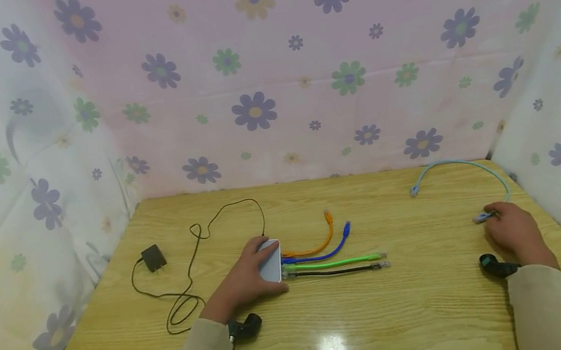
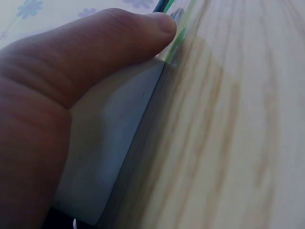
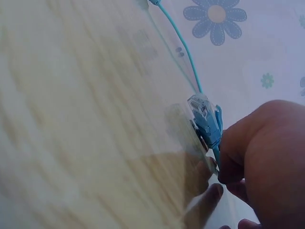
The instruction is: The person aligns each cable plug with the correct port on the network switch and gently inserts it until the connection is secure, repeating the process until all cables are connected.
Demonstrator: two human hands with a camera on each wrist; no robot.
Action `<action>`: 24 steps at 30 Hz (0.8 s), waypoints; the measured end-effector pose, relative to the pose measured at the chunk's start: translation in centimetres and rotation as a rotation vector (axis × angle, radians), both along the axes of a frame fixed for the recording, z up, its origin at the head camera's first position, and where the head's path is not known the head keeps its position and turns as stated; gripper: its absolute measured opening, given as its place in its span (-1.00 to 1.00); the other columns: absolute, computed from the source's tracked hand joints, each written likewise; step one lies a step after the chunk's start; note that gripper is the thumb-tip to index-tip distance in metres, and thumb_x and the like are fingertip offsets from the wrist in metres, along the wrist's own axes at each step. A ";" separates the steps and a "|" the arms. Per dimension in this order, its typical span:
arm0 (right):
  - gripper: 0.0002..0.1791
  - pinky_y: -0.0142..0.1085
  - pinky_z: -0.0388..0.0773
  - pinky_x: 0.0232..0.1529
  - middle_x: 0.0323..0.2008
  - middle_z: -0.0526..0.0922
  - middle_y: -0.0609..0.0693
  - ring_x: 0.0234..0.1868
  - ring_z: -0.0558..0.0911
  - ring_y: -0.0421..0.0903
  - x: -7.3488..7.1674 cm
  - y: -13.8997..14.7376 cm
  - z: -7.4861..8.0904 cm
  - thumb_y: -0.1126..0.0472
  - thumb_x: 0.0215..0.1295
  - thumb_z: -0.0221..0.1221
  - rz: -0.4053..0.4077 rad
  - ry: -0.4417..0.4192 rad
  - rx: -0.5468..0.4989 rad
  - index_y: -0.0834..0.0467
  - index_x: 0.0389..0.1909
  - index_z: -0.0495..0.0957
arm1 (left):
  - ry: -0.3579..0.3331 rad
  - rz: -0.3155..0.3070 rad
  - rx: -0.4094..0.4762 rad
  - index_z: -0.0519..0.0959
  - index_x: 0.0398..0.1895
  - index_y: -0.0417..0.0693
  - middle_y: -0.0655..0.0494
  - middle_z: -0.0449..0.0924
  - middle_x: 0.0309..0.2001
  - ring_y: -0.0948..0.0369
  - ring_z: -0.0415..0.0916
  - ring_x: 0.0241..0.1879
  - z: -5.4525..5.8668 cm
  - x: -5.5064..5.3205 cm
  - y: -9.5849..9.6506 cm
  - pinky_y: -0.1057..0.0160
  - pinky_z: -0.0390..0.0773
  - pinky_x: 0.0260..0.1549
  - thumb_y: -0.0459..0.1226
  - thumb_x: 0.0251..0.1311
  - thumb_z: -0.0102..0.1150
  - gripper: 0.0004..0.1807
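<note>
My left hand (image 1: 245, 278) grips a small white network switch (image 1: 270, 262) across its top and bottom edges; in the left wrist view the thumb (image 2: 119, 36) lies along the white casing (image 2: 112, 129). From the switch's right side run an orange cable (image 1: 330, 225), a blue cable (image 1: 336, 251), a green cable (image 1: 335, 263) and a black cable (image 1: 331, 272), their near ends at the casing. At the table's right, my right hand (image 1: 515, 227) pinches a light blue Ethernet cable (image 1: 466, 160) just behind one clear plug (image 3: 202, 112). Its other plug (image 1: 415, 191) lies farther back.
A black power adapter (image 1: 154, 258) lies at the left, its thin cord (image 1: 189, 272) looping over the wooden table (image 1: 398, 329) to the switch. Flowered cloth (image 1: 283, 62) walls the back and both sides. Black wrist cameras (image 1: 248, 328) sit at both sleeves.
</note>
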State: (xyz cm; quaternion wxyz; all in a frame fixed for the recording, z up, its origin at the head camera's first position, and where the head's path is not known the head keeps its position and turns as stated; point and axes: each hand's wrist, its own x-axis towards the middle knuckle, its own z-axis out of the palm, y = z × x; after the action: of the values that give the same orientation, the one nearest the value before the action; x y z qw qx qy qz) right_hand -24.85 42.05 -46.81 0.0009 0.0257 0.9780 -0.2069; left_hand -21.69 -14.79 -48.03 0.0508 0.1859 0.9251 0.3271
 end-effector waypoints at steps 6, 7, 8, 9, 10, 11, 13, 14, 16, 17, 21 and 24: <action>-0.54 0.26 0.37 -0.04 0.10 0.43 0.53 0.03 0.40 0.53 -0.1 -0.2 0.1 0.26 0.32 -0.16 -0.011 0.028 0.006 0.42 0.11 0.46 | 0.002 0.003 0.000 0.21 0.48 0.23 0.08 -0.03 0.50 -0.01 0.28 0.23 -0.1 0.1 0.0 0.13 0.48 -0.11 0.17 -0.18 0.49 0.07; -0.56 0.26 0.37 -0.04 0.09 0.44 0.53 0.02 0.41 0.52 -0.1 -0.3 0.1 0.25 0.34 -0.15 -0.011 0.032 0.009 0.41 0.09 0.48 | 0.002 0.004 0.002 0.22 0.48 0.23 0.08 -0.03 0.50 -0.01 0.28 0.22 -0.1 0.1 0.0 0.13 0.48 -0.11 0.17 -0.18 0.49 0.07; -0.57 0.25 0.38 -0.05 0.08 0.45 0.53 0.01 0.42 0.51 -0.1 -0.3 0.1 0.25 0.36 -0.14 -0.009 0.037 0.013 0.40 0.08 0.50 | 0.001 0.006 0.003 0.22 0.48 0.24 0.08 -0.03 0.50 -0.01 0.28 0.22 -0.1 0.1 0.0 0.12 0.48 -0.11 0.17 -0.18 0.49 0.07; -0.59 0.25 0.38 -0.06 0.08 0.45 0.52 0.00 0.43 0.51 -0.2 -0.4 0.1 0.24 0.37 -0.12 -0.005 0.041 0.015 0.39 0.06 0.51 | 0.001 0.007 0.006 0.22 0.47 0.24 0.09 -0.02 0.50 -0.01 0.29 0.22 -0.1 0.1 0.0 0.12 0.48 -0.11 0.17 -0.18 0.49 0.07; -0.60 0.25 0.38 -0.06 0.08 0.46 0.52 0.00 0.44 0.51 -0.2 -0.4 0.1 0.23 0.40 -0.11 0.000 0.045 0.020 0.38 0.05 0.52 | -0.001 0.010 0.007 0.22 0.47 0.24 0.09 -0.02 0.50 -0.01 0.29 0.21 -0.1 0.1 0.0 0.12 0.48 -0.11 0.16 -0.19 0.49 0.07; -0.61 0.25 0.38 -0.07 0.08 0.46 0.52 -0.01 0.44 0.50 -0.3 -0.5 0.1 0.22 0.41 -0.10 0.005 0.046 0.023 0.38 0.05 0.52 | -0.001 0.011 0.008 0.22 0.47 0.24 0.10 -0.02 0.50 0.00 0.29 0.21 -0.1 0.1 0.0 0.12 0.47 -0.11 0.17 -0.19 0.49 0.07; -0.62 0.24 0.38 -0.07 0.08 0.46 0.51 0.00 0.45 0.49 -0.4 -0.6 0.0 0.20 0.43 -0.08 0.018 0.052 0.028 0.36 0.05 0.54 | -0.007 0.013 0.013 0.22 0.47 0.25 0.11 -0.03 0.50 0.00 0.30 0.19 0.0 0.1 0.0 0.13 0.47 -0.12 0.17 -0.19 0.49 0.07; -0.62 0.24 0.38 -0.07 0.08 0.46 0.51 0.01 0.45 0.49 -0.4 -0.7 0.0 0.19 0.44 -0.06 0.026 0.057 0.026 0.36 0.04 0.54 | -0.011 0.014 0.014 0.22 0.47 0.25 0.12 -0.03 0.50 0.01 0.30 0.18 0.0 0.1 0.0 0.13 0.47 -0.12 0.17 -0.19 0.49 0.07; -0.62 0.23 0.38 -0.06 0.08 0.46 0.51 0.02 0.45 0.48 -0.5 -1.0 0.0 0.16 0.45 -0.05 0.043 0.063 0.023 0.35 0.03 0.55 | -0.016 0.017 0.015 0.22 0.47 0.26 0.12 -0.03 0.50 0.01 0.30 0.18 0.2 0.1 0.1 0.14 0.47 -0.13 0.17 -0.19 0.49 0.07; -0.62 0.23 0.38 -0.04 0.09 0.46 0.50 0.03 0.44 0.48 -0.6 -1.1 0.0 0.15 0.45 -0.05 0.053 0.065 0.022 0.35 0.03 0.55 | -0.021 0.019 0.016 0.21 0.47 0.26 0.12 -0.04 0.51 0.01 0.30 0.18 0.2 0.2 0.1 0.13 0.47 -0.13 0.17 -0.19 0.49 0.07; -0.62 0.24 0.37 -0.02 0.07 0.48 0.49 0.04 0.45 0.48 -0.7 -1.7 0.1 0.14 0.46 -0.04 0.102 0.073 0.012 0.34 0.00 0.56 | -0.032 0.026 0.016 0.21 0.47 0.29 0.13 -0.05 0.51 0.00 0.30 0.20 0.4 0.3 0.1 0.12 0.47 -0.12 0.19 -0.20 0.49 0.07; -0.65 0.24 0.38 -0.02 0.04 0.52 0.48 0.04 0.46 0.47 -0.8 -2.3 0.2 0.16 0.45 -0.01 0.139 0.092 -0.002 0.35 -0.03 0.57 | -0.037 0.027 0.010 0.20 0.48 0.30 0.14 -0.06 0.52 0.00 0.29 0.21 0.5 0.3 0.1 0.11 0.47 -0.12 0.19 -0.19 0.49 0.07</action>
State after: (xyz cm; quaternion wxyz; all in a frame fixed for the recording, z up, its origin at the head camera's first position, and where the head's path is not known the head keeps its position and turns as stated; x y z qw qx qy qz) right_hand -25.67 39.70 -46.57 -0.0294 -0.0518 0.9763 -0.2081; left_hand -21.38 -14.65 -47.56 0.0625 0.1674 0.9249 0.3357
